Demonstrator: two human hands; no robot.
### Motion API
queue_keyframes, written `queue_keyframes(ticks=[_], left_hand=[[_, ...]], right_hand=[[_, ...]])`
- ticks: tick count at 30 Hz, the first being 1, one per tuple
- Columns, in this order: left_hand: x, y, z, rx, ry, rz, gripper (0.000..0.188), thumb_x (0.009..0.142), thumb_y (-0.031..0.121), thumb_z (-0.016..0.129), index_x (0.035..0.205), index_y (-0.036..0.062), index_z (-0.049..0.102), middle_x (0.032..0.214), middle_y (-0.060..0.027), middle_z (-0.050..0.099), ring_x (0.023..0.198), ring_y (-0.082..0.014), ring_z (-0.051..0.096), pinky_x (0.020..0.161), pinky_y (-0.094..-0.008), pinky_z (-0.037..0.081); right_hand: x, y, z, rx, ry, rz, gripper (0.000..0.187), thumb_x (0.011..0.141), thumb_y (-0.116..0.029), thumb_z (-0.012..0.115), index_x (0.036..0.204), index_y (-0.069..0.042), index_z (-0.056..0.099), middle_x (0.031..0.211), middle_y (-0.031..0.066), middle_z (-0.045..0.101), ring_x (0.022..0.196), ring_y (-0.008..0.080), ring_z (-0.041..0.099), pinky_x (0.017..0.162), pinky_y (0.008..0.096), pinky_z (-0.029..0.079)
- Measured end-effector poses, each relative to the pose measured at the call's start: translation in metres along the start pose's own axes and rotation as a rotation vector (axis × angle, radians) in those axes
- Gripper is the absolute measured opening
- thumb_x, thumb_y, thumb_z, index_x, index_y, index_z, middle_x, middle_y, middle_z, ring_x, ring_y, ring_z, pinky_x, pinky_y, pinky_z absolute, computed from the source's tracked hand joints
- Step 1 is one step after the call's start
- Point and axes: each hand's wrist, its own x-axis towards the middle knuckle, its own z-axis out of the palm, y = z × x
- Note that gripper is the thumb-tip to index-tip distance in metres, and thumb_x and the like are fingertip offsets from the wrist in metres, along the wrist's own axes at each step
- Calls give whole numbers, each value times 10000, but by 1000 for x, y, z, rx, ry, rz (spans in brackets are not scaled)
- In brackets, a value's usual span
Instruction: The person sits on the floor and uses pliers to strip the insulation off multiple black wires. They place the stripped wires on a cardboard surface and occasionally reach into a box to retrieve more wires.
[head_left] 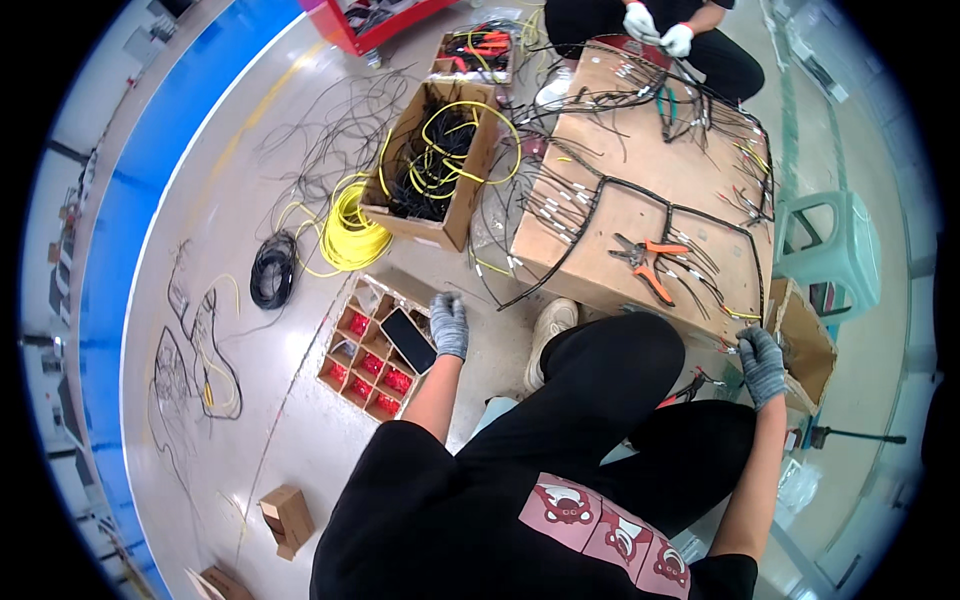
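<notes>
My left hand, in a grey glove, is beside the right edge of a divided wooden box. Its fingers look curled together; whatever is in them is too small to make out. A black phone lies across the box, which has small red parts in several compartments. My right hand, also gloved, pinches a wire end at the near right corner of a large cardboard-brown work surface. On that surface lies a black wire harness with many branches. Orange-handled pliers and a wire stripper rest near its front edge.
A cardboard box of black and yellow cable stands left of the work surface, beside a yellow cable coil and a black coil. A green stool is at right. Across the surface sits another person with white-gloved hands.
</notes>
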Motion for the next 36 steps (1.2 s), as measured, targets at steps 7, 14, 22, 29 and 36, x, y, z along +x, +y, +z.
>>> queue_keyframes(ticks=[7, 14, 22, 29, 36], left_hand=[[36, 1, 44, 430, -511, 119, 346, 737, 169, 545, 1072, 82, 539, 1148, -159, 489, 1076, -324, 468, 877, -386, 418], [107, 25, 112, 361, -554, 319, 355, 798, 94, 445, 1149, 82, 499, 1199, -167, 466, 1018, -332, 506, 832, -377, 439], [128, 17, 135, 353, -198, 433, 461, 772, 108, 503, 1224, 98, 411, 1180, -161, 475, 948, -346, 537, 755, -407, 463], [105, -23, 136, 30, -207, 1, 266, 743, 54, 577, 1004, 39, 530, 986, -146, 545, 792, -296, 565, 695, -349, 473], [92, 27, 102, 118, -400, 259, 134, 743, 62, 572, 867, 53, 522, 898, -150, 519, 769, -331, 548, 644, -395, 455]], right_hand=[[-29, 66, -17, 109, -57, 367, 101, 848, -94, 532, 902, -14, 563, 749, 71, 565, 612, 130, 519, 562, 262, 444], [-77, 134, -36, 318, -5, 718, 92, 858, -97, 527, 922, -35, 552, 745, 21, 549, 592, 91, 499, 514, 221, 434], [-113, 191, -46, 332, -54, 908, 83, 853, -97, 524, 923, -57, 541, 734, 25, 557, 583, 97, 513, 475, 233, 434], [-94, 184, -38, 327, -122, 942, 79, 858, -100, 509, 923, -63, 535, 690, 32, 549, 529, 106, 500, 456, 234, 409], [-93, 178, -38, 297, -161, 971, 68, 855, -132, 517, 893, -79, 536, 647, 29, 545, 480, 112, 501, 430, 232, 380]])
